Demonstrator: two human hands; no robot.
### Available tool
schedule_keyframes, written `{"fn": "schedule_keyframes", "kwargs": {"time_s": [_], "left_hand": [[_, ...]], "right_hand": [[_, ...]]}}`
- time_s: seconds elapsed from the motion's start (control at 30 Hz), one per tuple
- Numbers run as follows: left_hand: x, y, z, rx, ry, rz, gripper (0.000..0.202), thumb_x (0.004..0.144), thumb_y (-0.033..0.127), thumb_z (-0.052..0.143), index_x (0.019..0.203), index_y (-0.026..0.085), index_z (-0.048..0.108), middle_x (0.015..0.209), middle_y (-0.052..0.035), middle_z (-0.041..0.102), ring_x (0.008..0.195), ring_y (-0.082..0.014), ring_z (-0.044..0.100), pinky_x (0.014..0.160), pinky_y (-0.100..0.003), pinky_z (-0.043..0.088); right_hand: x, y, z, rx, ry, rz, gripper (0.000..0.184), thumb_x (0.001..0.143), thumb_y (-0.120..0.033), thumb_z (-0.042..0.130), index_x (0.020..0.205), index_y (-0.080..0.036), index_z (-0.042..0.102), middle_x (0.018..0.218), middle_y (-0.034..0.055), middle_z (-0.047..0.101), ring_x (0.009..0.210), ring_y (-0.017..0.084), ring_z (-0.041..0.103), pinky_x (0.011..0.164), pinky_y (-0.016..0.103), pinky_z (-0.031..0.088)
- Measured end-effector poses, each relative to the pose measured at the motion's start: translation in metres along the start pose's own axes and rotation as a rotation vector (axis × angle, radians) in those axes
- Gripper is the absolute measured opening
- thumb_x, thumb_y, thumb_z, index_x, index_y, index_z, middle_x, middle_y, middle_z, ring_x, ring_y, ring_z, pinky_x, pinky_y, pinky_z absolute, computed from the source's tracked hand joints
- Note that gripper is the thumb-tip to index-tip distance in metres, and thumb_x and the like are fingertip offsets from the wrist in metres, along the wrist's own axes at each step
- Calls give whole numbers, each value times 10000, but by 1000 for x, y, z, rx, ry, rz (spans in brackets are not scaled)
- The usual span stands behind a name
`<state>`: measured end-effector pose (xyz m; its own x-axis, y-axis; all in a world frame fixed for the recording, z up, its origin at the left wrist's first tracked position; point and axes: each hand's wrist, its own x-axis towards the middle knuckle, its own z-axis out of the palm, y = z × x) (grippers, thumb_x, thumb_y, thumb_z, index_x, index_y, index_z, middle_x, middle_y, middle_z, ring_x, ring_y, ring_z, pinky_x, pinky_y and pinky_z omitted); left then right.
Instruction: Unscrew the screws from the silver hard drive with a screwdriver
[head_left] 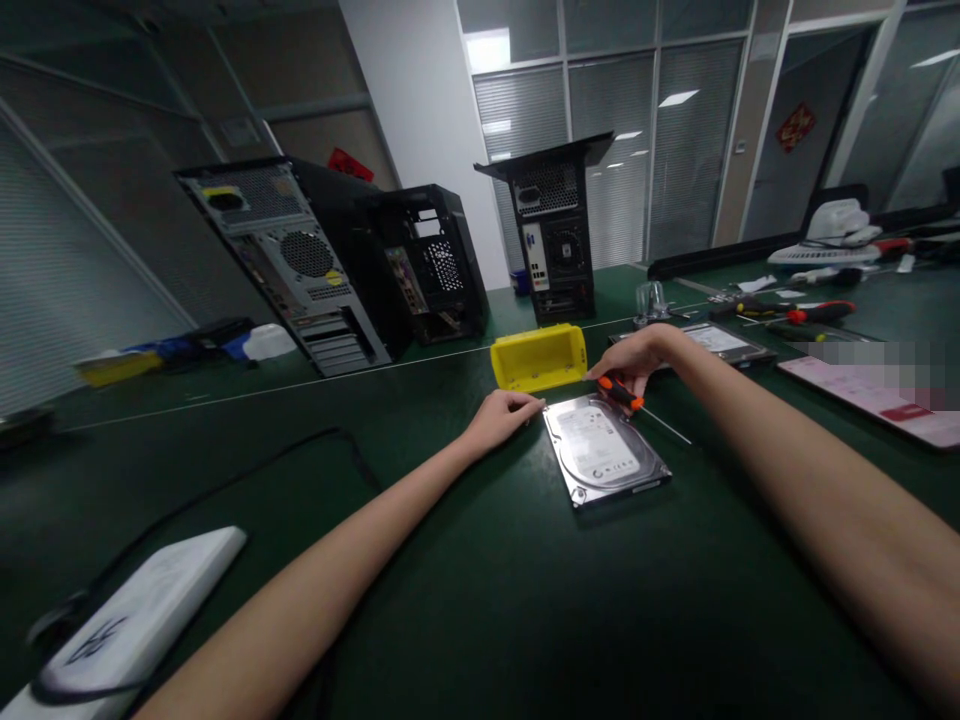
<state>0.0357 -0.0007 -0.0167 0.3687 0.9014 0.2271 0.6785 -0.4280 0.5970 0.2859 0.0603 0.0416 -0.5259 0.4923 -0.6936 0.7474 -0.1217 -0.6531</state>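
Observation:
A silver hard drive [606, 452] lies flat on the green table, label up. My right hand [636, 362] is closed round the orange-and-black handle of a screwdriver [622, 393], whose thin shaft runs right, past the drive's far corner. My left hand [504, 414] rests on the table at the drive's far left corner, fingers curled and pinched at its edge; what they hold, if anything, I cannot make out. A yellow plastic box [538, 357] stands just behind both hands.
Three computer towers [300, 265] [435, 262] [559, 232] stand at the back. Another drive [724, 343], a small clear glass item [651, 299] and more screwdrivers [814, 313] lie to the right. A white device [142, 610] with a black cable lies near left.

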Motion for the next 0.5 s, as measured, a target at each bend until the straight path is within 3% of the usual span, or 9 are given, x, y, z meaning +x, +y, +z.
{"fn": "schedule_keyframes", "kwargs": {"time_s": [0.13,0.2,0.4,0.5], "left_hand": [[-1,0,0,-17,-7,5,413,827,481,494,818,141,728,655,-34,647,648,-155,563,633,-256,417],[-1,0,0,-39,-19,9,404,828,477,496,799,143,723,691,-41,666,689,-166,584,673,-263,432],[1,-3,-1,-134,-69,34,386,837,455,494,707,147,687,862,-55,705,850,-191,621,832,-281,438],[0,-3,-1,-164,-105,56,369,853,431,480,733,146,682,903,-57,702,897,-195,615,864,-290,430]], "right_hand": [[-4,-4,0,-44,67,-11,380,823,-472,504,855,-93,513,672,67,609,565,143,616,587,302,530],[-9,-8,0,-73,141,-88,371,809,-471,528,832,-100,509,670,59,598,556,139,606,569,302,528],[-29,-35,10,91,484,-724,404,804,-538,505,844,-136,499,738,61,602,627,122,612,604,262,527],[-37,-50,20,212,584,-901,349,852,-489,461,881,-142,478,835,77,616,686,120,636,652,263,533]]}}
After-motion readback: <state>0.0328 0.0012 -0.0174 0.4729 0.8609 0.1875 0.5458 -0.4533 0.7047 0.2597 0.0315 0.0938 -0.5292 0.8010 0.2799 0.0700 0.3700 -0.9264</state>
